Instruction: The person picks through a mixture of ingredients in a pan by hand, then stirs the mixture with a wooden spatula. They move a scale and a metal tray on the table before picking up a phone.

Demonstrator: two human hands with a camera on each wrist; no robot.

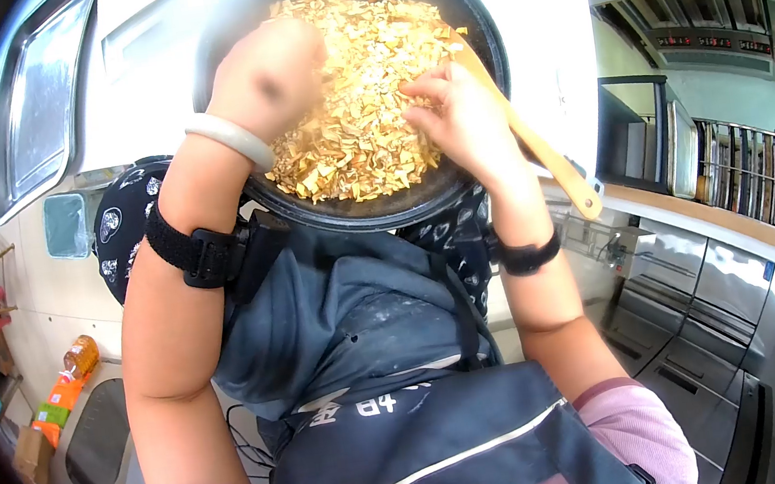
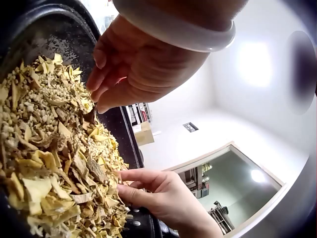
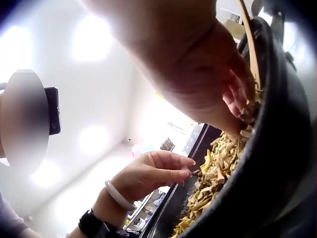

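A wide black pan (image 1: pixel 346 216) holds a heap of dried yellow and brown flakes (image 1: pixel 375 60) mixed with small pale grains (image 2: pixel 34 106). My left hand (image 1: pixel 270 73), blurred in the head view and wearing a white bangle (image 1: pixel 228 138), is over the heap's left side. Its thumb and forefinger pinch a small dark brown piece (image 3: pixel 196 172). At the right side of the heap is my right hand (image 1: pixel 469 121), its thumb and fingers curled together around bits of flake (image 3: pixel 249 113). A wooden spatula (image 1: pixel 530 137) leans over the pan's right rim, handle toward me.
A metal tray (image 1: pixel 40 91) lies on the white counter left of the pan. To the right, a rack of thin upright items (image 1: pixel 750 163) stands on a wood-edged counter above steel drawers (image 1: pixel 676 303). A bottle with an orange cap (image 1: pixel 82 355) is at lower left.
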